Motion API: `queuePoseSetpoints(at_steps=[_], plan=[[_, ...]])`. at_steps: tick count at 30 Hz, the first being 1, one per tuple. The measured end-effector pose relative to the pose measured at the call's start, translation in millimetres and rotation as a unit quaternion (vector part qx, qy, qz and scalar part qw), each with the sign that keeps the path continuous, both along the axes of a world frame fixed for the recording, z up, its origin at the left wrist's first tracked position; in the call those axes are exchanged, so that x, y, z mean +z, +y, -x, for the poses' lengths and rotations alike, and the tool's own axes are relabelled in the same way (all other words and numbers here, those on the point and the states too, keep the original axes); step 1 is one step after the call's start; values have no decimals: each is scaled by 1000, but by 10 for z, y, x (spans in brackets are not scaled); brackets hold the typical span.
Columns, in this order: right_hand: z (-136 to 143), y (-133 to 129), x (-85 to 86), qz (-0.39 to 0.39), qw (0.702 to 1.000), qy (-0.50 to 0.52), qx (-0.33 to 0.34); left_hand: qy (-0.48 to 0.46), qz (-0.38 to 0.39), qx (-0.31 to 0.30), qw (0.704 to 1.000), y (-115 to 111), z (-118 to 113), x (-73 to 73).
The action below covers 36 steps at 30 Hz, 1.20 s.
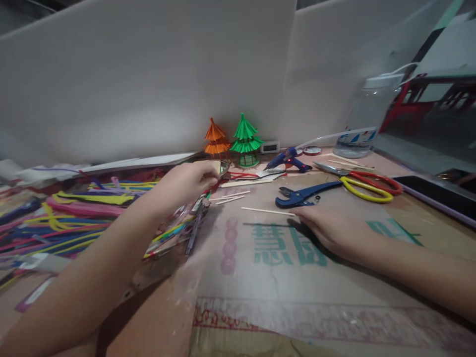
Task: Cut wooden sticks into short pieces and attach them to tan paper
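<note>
My right hand is closed, with a thin pale wooden stick pinched at its tip and pointing left above the printed sheet. Just behind that hand lies a blue cutter with its jaws to the left. My left hand reaches to the back of the clutter, its fingers curled together beside a small pale tan piece. What those fingers hold, if anything, is hidden. Between the hands several short sticks lie loose. An orange paper pagoda and a green one stand behind.
Colourful pipe cleaners crowd the left side. A blue glue gun rests at the back. Scissors with red and yellow handles and a phone lie at the right, near a clear water jug. White panels rise behind.
</note>
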State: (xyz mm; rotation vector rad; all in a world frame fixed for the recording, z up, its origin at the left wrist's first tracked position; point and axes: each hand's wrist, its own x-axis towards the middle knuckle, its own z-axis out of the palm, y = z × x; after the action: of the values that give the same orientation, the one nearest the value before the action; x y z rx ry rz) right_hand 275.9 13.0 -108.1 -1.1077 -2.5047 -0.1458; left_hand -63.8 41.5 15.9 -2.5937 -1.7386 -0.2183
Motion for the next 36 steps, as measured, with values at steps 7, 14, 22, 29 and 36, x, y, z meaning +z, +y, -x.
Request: queuePoseSetpoints(at_steps=[7, 14, 22, 29, 36], plan=[[64, 12, -14, 33, 999, 25, 6, 93, 170, -80, 978, -54, 344, -385], [1, 37, 92, 31, 997, 71, 16, 4, 157, -126, 980, -261, -51, -375], [57, -9, 58, 69, 993, 78, 59, -150, 24, -273, 950, -563, -851, -949], [47, -29, 87, 72, 992, 43, 93, -51, -5, -324, 944, -726, -440, -904], [90, -70, 125, 98, 986, 35, 129, -17, -55, -287, 956, -820, -568, -1131]])
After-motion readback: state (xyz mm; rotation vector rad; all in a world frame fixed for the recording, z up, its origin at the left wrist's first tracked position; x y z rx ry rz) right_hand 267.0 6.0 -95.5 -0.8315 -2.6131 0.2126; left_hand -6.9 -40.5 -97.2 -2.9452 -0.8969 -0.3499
